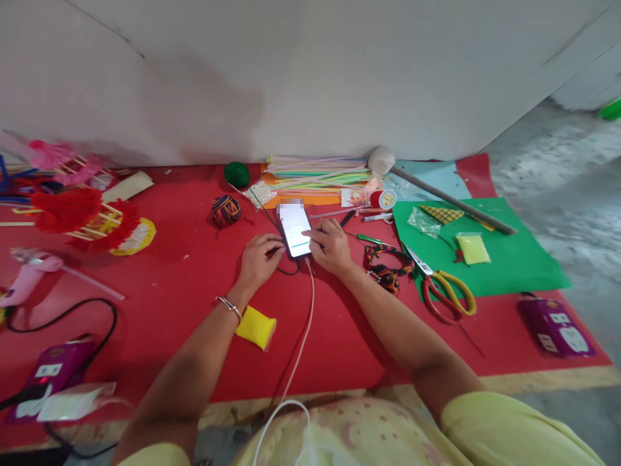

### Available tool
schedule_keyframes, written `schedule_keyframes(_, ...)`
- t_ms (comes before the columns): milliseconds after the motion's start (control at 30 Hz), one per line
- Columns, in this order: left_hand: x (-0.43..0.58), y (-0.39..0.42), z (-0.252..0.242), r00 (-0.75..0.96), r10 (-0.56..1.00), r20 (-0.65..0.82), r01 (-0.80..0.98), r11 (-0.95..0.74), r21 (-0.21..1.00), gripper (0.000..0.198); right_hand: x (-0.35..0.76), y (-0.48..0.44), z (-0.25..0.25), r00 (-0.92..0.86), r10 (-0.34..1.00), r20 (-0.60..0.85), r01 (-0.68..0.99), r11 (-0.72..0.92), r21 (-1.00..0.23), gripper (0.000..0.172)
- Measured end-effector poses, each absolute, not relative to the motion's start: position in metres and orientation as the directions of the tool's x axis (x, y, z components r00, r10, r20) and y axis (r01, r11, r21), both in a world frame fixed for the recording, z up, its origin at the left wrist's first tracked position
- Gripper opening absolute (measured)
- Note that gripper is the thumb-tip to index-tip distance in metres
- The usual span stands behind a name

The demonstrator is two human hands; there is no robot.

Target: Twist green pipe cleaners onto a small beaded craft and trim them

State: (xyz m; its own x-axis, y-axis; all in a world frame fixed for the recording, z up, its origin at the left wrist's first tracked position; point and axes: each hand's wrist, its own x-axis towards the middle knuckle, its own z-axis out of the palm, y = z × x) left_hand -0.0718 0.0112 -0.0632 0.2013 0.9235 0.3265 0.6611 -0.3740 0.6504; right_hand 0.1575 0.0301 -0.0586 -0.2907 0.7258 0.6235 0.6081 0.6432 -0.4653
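Observation:
A smartphone [295,234] with a lit white screen lies on the red table covering [179,323]. My right hand [332,247] is over its right edge, index finger stretched onto the screen and the other fingers curled, holding nothing. Beside the phone's left edge rests my left hand [262,257], its fingers loosely bent with a gap to the thumb; I see nothing held in it. A thin black cord [291,272] curves out near the left fingertips. From the phone's lower end a white cable [310,304] runs toward my body. A yellow packet [256,327] lies near my left wrist.
Right: scissors [449,294], a braided cord bracelet [388,262], green sheet [524,259] and purple box [557,327]. Behind: yarn balls [226,210], coloured sticks [320,169] and a round-headed stick [451,197]. Left: red paper craft [72,213] and pink glue gun [36,275].

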Motion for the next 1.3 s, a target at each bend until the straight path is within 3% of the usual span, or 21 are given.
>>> schedule_keyframes(1300,-0.0720,0.0113,-0.0632,0.200,0.928,0.316,0.664,-0.365,0.652,0.011,0.1577,0.0306,-0.0616,-0.306,0.744,0.594,0.610,0.632,-0.478,0.035)
